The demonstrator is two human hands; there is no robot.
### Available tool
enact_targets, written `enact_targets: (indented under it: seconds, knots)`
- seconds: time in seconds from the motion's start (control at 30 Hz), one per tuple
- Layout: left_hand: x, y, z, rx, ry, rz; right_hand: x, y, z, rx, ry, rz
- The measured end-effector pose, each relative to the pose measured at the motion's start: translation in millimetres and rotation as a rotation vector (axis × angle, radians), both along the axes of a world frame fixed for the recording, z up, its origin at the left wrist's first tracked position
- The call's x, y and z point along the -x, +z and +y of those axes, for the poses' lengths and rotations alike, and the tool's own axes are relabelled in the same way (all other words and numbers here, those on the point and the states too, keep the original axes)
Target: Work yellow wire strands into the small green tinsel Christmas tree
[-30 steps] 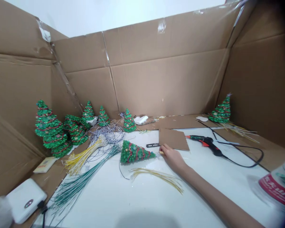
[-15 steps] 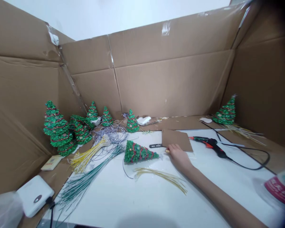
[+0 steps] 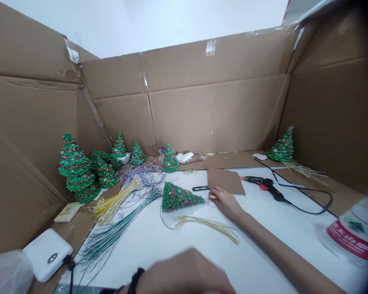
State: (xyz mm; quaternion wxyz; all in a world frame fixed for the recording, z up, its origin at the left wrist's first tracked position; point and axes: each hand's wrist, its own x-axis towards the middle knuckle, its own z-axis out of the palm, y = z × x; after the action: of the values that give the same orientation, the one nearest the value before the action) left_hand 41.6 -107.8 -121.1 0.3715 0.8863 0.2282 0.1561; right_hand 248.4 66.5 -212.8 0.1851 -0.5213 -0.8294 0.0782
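tbh can't tell if my blurry, cut-off left hand grips anything; right hand pinches a half-covered stubby tan piece

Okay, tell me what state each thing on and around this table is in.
Nearest green tree: lying on its side, tip toward the right hand.
Right hand: fingers curled, grip unclear.
Left hand: blurred, grip unclear.
Glue gun: lying down, power unclear.
Cardboard piece: lying flat.
Lilac wire: tangled.
Green wires: bundled, fanned at near end.
White device: cable plugged in.
Far-right tree: upright.
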Motion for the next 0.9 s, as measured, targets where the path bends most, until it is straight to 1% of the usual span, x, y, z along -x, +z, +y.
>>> enact_targets:
  seconds: [0.03,0.07,0.1,0.13,0.17,0.2,0.23,0.27,0.33,0.37,0.4,0.43,0.47,0.53,0.57,0.6,0.67,0.77,0.9]
  knots:
    - [12.8,10.7,18.7,-0.029,0.080,-0.014,0.6,1.0,-0.8,-0.001,-0.002,-0.021]
    - [26.9,19.7,37.7,-0.107,0.312,-0.081,0.9,2.1,-1.6,-0.004,-0.003,-0.052]
    - [41.6,26.4,56.4,-0.200,0.589,-0.186,1.2,3.5,-2.3,-0.010,-0.004,-0.092]
    - [56.2,29.9,74.3,-0.250,0.825,-0.245,1.3,5.3,-2.6,-0.023,-0.002,-0.137]
    - [70.0,30.0,90.7,-0.269,1.028,-0.279,1.4,7.8,-2.5,-0.044,-0.003,-0.182]
    - [82.1,26.7,105.2,-0.241,1.154,-0.263,1.7,11.2,-2.0,-0.068,-0.012,-0.222]
    - [91.8,20.5,117.5,-0.164,1.175,-0.208,2.4,15.9,-1.2,-0.088,-0.038,-0.251]
    - [98.7,12.2,127.5,-0.050,1.131,-0.160,3.7,21.8,-0.4,-0.094,-0.084,-0.259]
    - [102.9,-7.3,140.8,0.219,0.981,-0.142,9.5,37.5,-0.2,-0.062,-0.204,-0.208]
    - [100.7,-16.5,144.4,0.353,0.926,-0.156,14.6,46.6,-1.2,-0.032,-0.254,-0.151]
    - [96.3,-24.4,146.2,0.450,0.876,-0.213,21.2,55.9,-2.9,-0.008,-0.271,-0.084]
    - [90.3,-30.7,146.5,0.517,0.862,-0.289,29.3,64.6,-5.3,-0.015,-0.257,-0.019]
    - [83.4,-35.4,145.6,0.560,0.836,-0.361,38.6,72.2,-7.9,-0.027,-0.215,0.039]
    - [69.0,-40.8,141.8,0.594,0.825,-0.487,58.4,82.5,-13.1,-0.039,-0.068,0.147]
    - [62.2,-42.6,139.4,0.601,0.829,-0.527,67.7,85.0,-15.3,-0.036,0.004,0.208]
    - [55.9,-44.3,137.2,0.610,0.841,-0.558,75.8,85.9,-17.0,-0.027,0.072,0.257]
    - [45.4,-49.3,133.4,0.632,0.835,-0.572,86.8,84.2,-19.7,-0.004,0.149,0.303]
    - [35.0,-60.6,129.5,0.616,0.822,-0.618,89.7,78.1,-23.1,0.030,0.169,0.298]
    - [29.6,-73.0,125.9,0.606,0.832,-0.700,81.5,72.5,-26.6,0.052,0.150,0.270]
